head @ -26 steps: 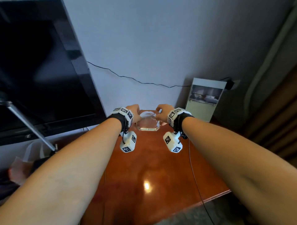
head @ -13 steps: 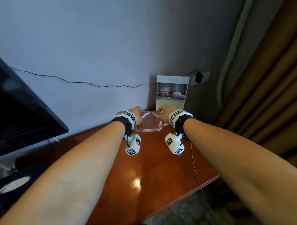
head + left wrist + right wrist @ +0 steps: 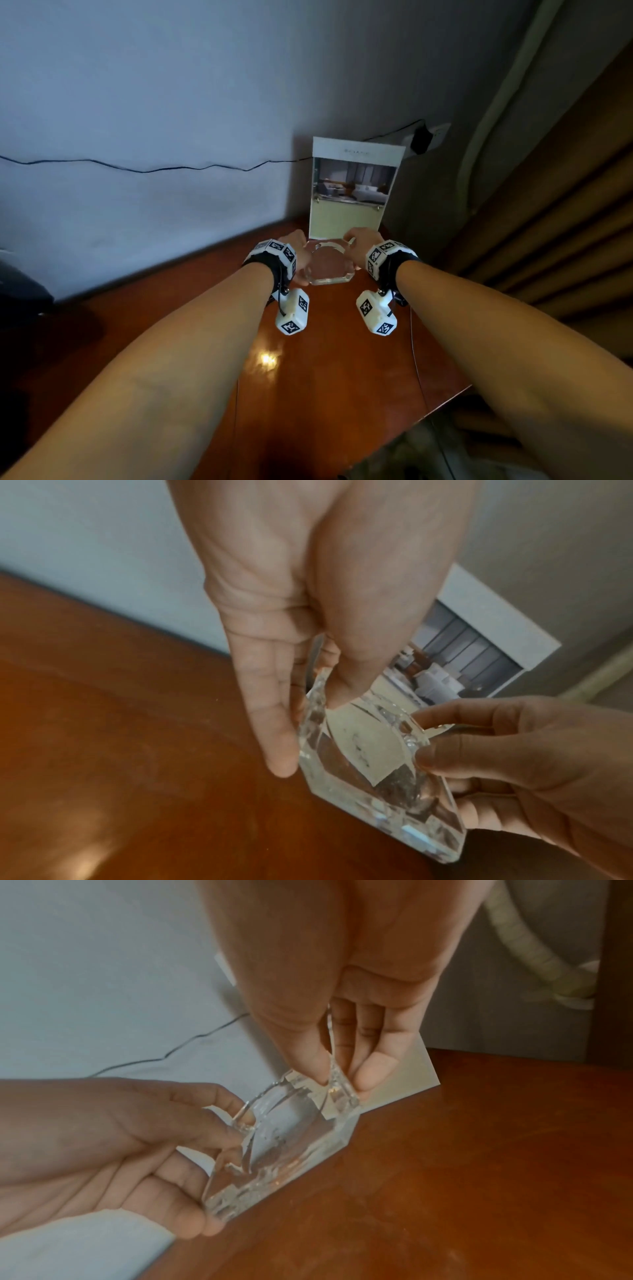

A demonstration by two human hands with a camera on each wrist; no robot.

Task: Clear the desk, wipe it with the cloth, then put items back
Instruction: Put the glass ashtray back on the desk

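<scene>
A clear, thick glass ashtray (image 3: pixel 329 265) hangs a little above the glossy brown desk (image 3: pixel 325 383), near its back right corner. My left hand (image 3: pixel 296 248) grips its left rim, thumb on top and fingers along the side and underneath. On the right rim my right hand (image 3: pixel 359 240) pinches the same way. In the left wrist view the ashtray (image 3: pixel 377 777) is tilted between the left hand (image 3: pixel 308 723) and the right hand (image 3: pixel 514 764). The right wrist view shows the ashtray (image 3: pixel 291 1137) held by the right hand (image 3: pixel 342 1074) and the left hand (image 3: pixel 120 1150).
A printed card stand (image 3: pixel 352 192) stands against the wall right behind the ashtray. A thin cable (image 3: pixel 416 359) runs over the desk's right side, and another goes along the wall to a plug (image 3: pixel 421 138). Brown curtains (image 3: pixel 565 240) hang at the right. The desk's front edge (image 3: pixel 445 404) is near.
The head view has swung right, so the dark screen has left the frame. Both hands have carried the ashtray right, closer to the card stand.
</scene>
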